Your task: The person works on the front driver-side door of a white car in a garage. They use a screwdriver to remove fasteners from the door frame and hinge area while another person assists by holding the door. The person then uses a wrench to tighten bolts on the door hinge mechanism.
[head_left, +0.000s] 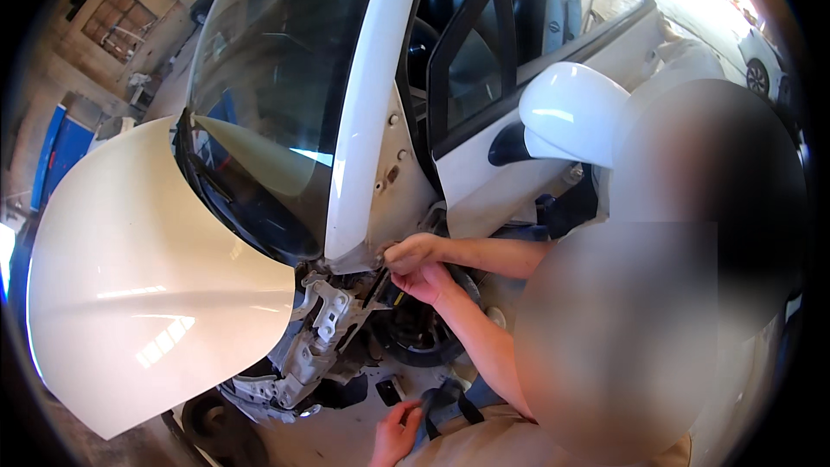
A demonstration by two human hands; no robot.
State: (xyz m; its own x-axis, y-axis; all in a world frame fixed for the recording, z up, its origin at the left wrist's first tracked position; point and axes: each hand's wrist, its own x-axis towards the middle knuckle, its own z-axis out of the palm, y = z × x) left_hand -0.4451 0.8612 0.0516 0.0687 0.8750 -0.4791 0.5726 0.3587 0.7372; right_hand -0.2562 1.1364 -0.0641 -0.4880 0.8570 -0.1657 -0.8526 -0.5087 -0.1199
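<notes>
At the lower edge, my left hand [396, 435] shows with its fingers loosely bent and a little apart. No held object can be made out in it. Just right of its fingertips lies dark blue and black fabric or strap [445, 404]. My right hand is out of view. Farther up, a co-worker's two hands [417, 264], reaching in from the right, meet at the base of the white car's windshield pillar [353, 156]. What their fingers grip is too small to tell. Beneath them the car's bare metal front structure [328, 316] is exposed.
The pale hood panel [156, 285] spreads across the left. A door stands ajar with its white mirror [575, 112] jutting out. The co-worker's blurred body [622, 337] fills the right side. A small black rectangular object [388, 393] lies on the floor, and a tyre [220, 428] sits lower left.
</notes>
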